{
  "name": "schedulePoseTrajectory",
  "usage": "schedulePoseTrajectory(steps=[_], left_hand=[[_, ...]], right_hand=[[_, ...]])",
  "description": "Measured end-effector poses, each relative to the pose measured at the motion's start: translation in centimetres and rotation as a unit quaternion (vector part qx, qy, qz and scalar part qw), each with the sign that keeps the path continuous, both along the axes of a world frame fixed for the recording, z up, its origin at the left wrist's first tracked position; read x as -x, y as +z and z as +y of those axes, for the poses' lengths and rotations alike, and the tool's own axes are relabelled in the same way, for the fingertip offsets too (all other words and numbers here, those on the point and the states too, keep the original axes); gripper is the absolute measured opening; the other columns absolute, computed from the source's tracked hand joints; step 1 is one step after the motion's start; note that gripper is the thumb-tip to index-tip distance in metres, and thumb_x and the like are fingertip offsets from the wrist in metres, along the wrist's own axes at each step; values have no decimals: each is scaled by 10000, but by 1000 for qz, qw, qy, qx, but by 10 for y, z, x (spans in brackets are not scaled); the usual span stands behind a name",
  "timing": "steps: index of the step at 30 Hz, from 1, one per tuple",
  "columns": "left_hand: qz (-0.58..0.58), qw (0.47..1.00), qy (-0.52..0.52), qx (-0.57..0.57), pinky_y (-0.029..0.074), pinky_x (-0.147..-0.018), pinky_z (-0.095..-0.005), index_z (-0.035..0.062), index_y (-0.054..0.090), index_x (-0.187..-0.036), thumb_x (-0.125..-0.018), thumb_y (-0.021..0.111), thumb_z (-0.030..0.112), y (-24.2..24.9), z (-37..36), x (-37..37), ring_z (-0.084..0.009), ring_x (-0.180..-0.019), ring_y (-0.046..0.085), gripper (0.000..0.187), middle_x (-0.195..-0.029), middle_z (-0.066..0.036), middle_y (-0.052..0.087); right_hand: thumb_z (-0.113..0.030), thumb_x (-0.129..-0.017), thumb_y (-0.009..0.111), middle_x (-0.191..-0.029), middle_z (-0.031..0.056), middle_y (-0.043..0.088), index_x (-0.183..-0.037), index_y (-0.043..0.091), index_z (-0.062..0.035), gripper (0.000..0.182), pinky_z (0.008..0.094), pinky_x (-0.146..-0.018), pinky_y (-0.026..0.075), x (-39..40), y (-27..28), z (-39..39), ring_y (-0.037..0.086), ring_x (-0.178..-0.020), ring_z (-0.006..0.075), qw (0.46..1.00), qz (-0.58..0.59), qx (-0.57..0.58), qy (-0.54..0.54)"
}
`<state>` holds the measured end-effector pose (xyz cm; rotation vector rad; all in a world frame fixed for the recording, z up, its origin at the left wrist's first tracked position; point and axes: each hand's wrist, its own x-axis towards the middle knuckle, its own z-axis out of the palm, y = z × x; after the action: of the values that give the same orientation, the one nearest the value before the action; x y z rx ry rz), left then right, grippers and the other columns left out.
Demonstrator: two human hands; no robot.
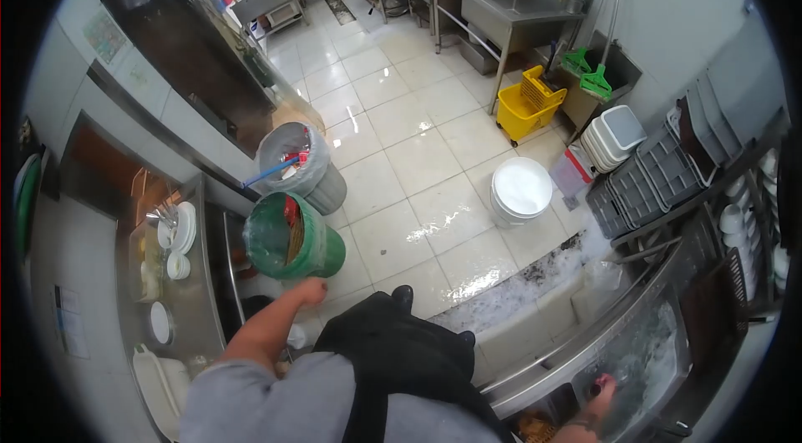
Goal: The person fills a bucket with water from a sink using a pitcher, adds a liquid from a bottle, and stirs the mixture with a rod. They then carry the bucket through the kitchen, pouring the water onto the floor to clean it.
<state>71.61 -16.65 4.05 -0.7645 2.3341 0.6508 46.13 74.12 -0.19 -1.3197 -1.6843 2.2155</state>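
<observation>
My left hand hangs in front of my body, its fingers curled in, close to the rim of the green bin. Whether it holds anything is too small to tell. At the lower right, my right hand is closed on a small pink and dark thing that I cannot make out. It is over the near edge of a steel sink with foamy water in it. A container with brownish contents stands left of my right wrist.
A grey bin stands behind the green one. A white bucket and a yellow mop bucket are on the wet tiled floor. Grey crates lean at the right. Dishes sit on the left counter.
</observation>
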Motion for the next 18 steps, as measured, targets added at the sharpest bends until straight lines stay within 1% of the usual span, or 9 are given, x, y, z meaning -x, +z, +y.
schedulePoseTrajectory(steps=[2, 4, 6, 7, 9, 10, 12, 16, 18], left_hand=[[11, 1000, -4, -3, 502, -922, -425, 41, 717, -1041, -820, 549, 126, 18, 8, 27, -363, -1019, 655, 290, -1061, -206, 699], [33, 998, 20, -40, 507, -911, -425, 41, 711, -1060, -821, 545, 117, 19, 11, 44, -365, -1008, 656, 301, -1054, -203, 700], [56, 997, -4, -53, 511, -901, -422, 38, 707, -1065, -817, 550, 121, 8, 1, 47, -365, -998, 658, 304, -1042, -201, 701], [83, 994, -18, -61, 515, -891, -418, 36, 703, -1069, -813, 556, 124, -3, -1, 47, -364, -988, 660, 309, -1029, -198, 702], [82, 994, -32, -72, 546, -836, -382, 12, 674, -1113, -809, 635, 84, -17, -15, 40, -276, -910, 693, 315, -1041, -159, 706], [76, 992, -41, -87, 546, -836, -382, 12, 674, -1113, -809, 635, 84, -24, -18, 34, -276, -910, 693, 315, -1041, -159, 706], [59, 991, 48, -108, 521, -872, -412, 19, 694, -1061, -811, 565, 119, -37, -28, 17, -360, -978, 661, 299, -1024, -203, 696], [19, 987, 91, -128, 525, -854, -417, 10, 692, -1054, -806, 569, 100, -61, -43, -26, -357, -960, 664, 292, -1016, -204, 696], [17, 994, 86, -71, 529, -825, -417, -8, 687, -1039, -806, 573, 88, -67, -46, -49, -359, -950, 663, 276, -998, -212, 695]], right_hand=[[-93, -866, 505, -627, 36, 498, -702, 513, -88, 164, 213, -468, 400, 9, -10, -3, 501, -537, 147, 961, 154, 219, -72], [-88, -904, 445, -606, 18, 435, -670, 461, -91, 235, 212, -454, 375, 16, 11, -13, 448, -518, 121, 953, 211, 214, -43], [-56, -922, 414, -592, -2, 360, -647, 399, -106, 279, 246, -436, 347, 27, 32, -15, 371, -498, 119, 922, 315, 218, 50], [-62, -942, 394, -597, -8, 316, -639, 363, -109, 308, 270, -430, 316, 31, 50, -13, 309, -494, 120, 921, 316, 221, 61], [-94, -962, 388, -621, 8, 352, -659, 376, -99, 304, 254, -431, 323, 46, 106, -34, 329, -496, 118, 927, 304, 214, 57], [-112, -964, 406, -622, 7, 365, -682, 397, -96, 283, 247, -426, 341, 55, 126, -37, 346, -487, 117, 914, 320, 224, 107], [-136, -963, 442, -607, -14, 384, -704, 429, -104, 262, 247, -421, 364, 77, 174, -51, 370, -469, 106, 934, 286, 187, 109], [-120, -939, 502, -602, -22, 407, -679, 433, -116, 269, 240, -417, 376, 131, 264, -80, 409, -477, 82, 953, 218, 139, 155], [-108, -917, 516, -588, -27, 426, -717, 452, -118, 211, 243, -399, 377, 163, 297, -102, 428, -467, 79, 968, 166, 50, 182]])
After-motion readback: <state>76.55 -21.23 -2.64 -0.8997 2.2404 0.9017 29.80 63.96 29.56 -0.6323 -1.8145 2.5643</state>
